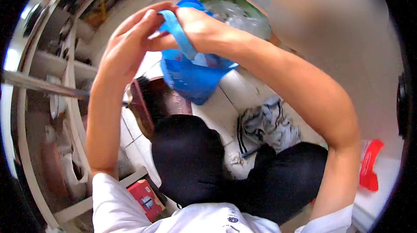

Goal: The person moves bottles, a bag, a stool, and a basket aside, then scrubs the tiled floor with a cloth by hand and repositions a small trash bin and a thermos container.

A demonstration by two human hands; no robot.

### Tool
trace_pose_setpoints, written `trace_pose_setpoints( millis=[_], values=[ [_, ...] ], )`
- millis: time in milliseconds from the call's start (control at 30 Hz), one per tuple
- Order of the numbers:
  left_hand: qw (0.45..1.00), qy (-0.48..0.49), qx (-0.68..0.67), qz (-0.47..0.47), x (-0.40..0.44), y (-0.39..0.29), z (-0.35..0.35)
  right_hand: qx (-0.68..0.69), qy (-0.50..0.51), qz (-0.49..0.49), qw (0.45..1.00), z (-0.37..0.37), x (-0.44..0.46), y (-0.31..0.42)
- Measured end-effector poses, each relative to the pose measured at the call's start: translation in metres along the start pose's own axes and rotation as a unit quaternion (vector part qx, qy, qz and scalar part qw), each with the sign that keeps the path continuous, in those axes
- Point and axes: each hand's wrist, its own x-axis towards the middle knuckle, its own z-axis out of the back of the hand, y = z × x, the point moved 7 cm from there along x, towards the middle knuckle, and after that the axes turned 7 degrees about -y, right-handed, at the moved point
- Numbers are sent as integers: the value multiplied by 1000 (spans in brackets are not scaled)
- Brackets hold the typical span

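I saw one light-blue strap (pixel 179 35) lying across the right hand (pixel 194 26) near its wrist, its upper end beside the left hand's (pixel 134 39) fingertips. Both hands' fingers were bent inward, though I couldn't tell whether either pinched it. Below were one blue plastic bag (pixel 191 81) and one striped cloth (pixel 271 124).

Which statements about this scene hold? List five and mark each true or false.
1. The left hand and right hand are close together. True.
2. The blue band crosses the left hand. False: it crosses the right hand.
3. The striped cloth lies on the tiled floor. True.
4. The trousers are white. False: they are black.
5. The blue bag hangs on the shelves. False: it is beyond the knees.
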Motion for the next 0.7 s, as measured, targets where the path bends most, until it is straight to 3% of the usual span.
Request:
trace_pose_setpoints(
  millis=[33, 67, 133, 200, 267, 367, 400, 500, 533, 633, 700],
  values=[
    [997, 12, 55, -48, -3, -5, -9, 16, -43, 58, 997, 8, -7, -1],
    [989, 4, 128, -75, -10, -17, -26, 172, -97, 16, 980, 14, -6, -10],
    [960, 23, 239, -146, -17, -38, -45, -127, -65, 46, 989, 53, -37, 53],
    [922, 15, 330, -204, -23, -54, -64, -231, -24, -11, 973, 82, -41, 68],
    [876, 38, 446, -181, -27, -54, -71, -239, -66, 48, 968, 90, -95, 124],
    [884, 82, 443, -127, -30, -45, -92, -199, 45, -39, 978, 109, -120, 153],
    [905, 86, 402, -107, -34, -47, -105, -192, 76, -65, 976, 115, -129, 162],
    [962, 94, 228, -122, -52, -50, -143, -332, 57, -22, 941, 111, -167, 185],
    [972, 168, 142, -79, -51, -47, -148, -369, 62, 17, 927, 110, -188, 193],
    [958, 286, 15, 9, -68, -48, -197, -400, 31, 20, 916, 120, -227, 207],
    [953, 288, -28, 87, -59, -52, -213, -386, -5, -20, 922, 132, -238, 217]
  ],
)
